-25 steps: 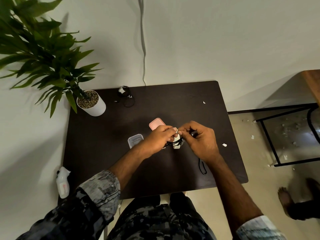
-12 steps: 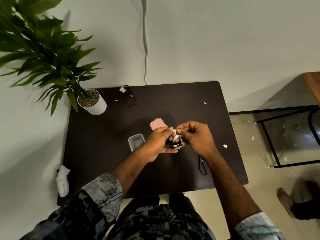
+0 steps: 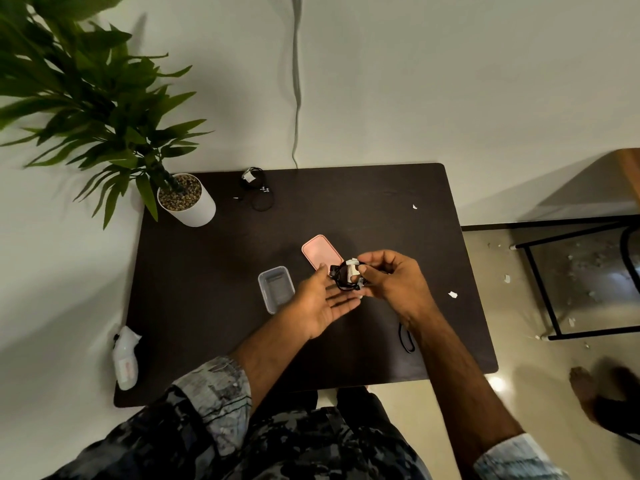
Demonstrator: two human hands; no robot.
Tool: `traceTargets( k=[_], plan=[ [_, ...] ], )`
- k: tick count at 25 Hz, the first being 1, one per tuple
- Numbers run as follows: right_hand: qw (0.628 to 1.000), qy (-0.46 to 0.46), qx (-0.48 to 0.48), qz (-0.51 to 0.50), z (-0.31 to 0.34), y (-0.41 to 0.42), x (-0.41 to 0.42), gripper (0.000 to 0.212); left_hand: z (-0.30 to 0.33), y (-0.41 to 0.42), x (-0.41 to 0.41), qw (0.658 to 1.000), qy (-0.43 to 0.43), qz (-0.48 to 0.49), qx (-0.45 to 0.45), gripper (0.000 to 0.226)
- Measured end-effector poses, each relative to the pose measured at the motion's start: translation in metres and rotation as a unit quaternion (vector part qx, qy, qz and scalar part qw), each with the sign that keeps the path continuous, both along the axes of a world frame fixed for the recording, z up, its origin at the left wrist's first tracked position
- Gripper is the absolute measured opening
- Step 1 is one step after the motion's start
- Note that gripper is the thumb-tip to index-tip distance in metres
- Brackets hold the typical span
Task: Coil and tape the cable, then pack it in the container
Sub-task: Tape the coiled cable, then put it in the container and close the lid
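Observation:
A small black coiled cable (image 3: 343,278) with white tape strips on it is pinched by my right hand (image 3: 391,282) above the middle of the dark table (image 3: 207,306). My left hand (image 3: 320,303) lies palm up with straight fingers just below and left of the coil, holding nothing. A clear plastic container (image 3: 276,288) sits open on the table to the left of my hands. Its pink lid (image 3: 320,252) lies behind the coil, partly hidden by it.
A second taped black cable (image 3: 256,190) lies at the table's back edge near a potted plant (image 3: 185,199). A white tape dispenser (image 3: 125,358) sits at the front left edge. A black loop (image 3: 406,339) lies by my right wrist. Paper scraps (image 3: 452,294) dot the right side.
My left hand has let go of the coil and opened palm up. My right hand alone now holds the taped coil, slightly raised.

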State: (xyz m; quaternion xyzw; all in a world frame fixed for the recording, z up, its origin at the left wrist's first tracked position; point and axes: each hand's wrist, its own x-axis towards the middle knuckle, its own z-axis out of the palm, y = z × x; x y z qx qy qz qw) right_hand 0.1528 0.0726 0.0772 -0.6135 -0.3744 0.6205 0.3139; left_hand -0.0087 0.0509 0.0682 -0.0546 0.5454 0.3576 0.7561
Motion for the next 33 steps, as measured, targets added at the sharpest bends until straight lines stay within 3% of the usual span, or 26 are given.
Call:
traceTargets(
  k=[4,7,10,16,21,29,33],
  plan=[
    [0.999,-0.007,-0.047,-0.002,-0.007,-0.008,-0.007,0.012,-0.018,-0.012,0.007,0.999,0.005,0.043,-0.024,0.053],
    [0.995,-0.004,-0.094,0.024,-0.014,-0.014,-0.013,0.012,-0.028,-0.016,0.004,0.994,0.106,-0.022,-0.017,0.033],
    [0.991,-0.035,-0.121,0.050,-0.027,-0.017,-0.024,0.013,-0.042,-0.020,-0.004,0.982,0.175,-0.072,-0.011,0.028],
    [0.984,-0.106,-0.111,0.090,-0.061,-0.018,-0.069,0.011,-0.066,-0.020,-0.044,0.923,0.371,-0.102,0.021,0.028],
    [0.974,-0.162,-0.110,0.118,-0.087,-0.005,-0.116,0.012,-0.104,-0.012,-0.093,0.872,0.464,-0.156,0.016,0.033],
    [0.933,-0.303,-0.065,0.184,-0.103,0.011,-0.161,0.015,-0.109,0.001,-0.129,0.846,0.467,-0.255,0.024,0.028],
    [0.918,-0.342,-0.055,0.191,-0.101,0.014,-0.170,0.018,-0.099,0.002,-0.132,0.814,0.499,-0.289,0.061,0.029]
  ],
)
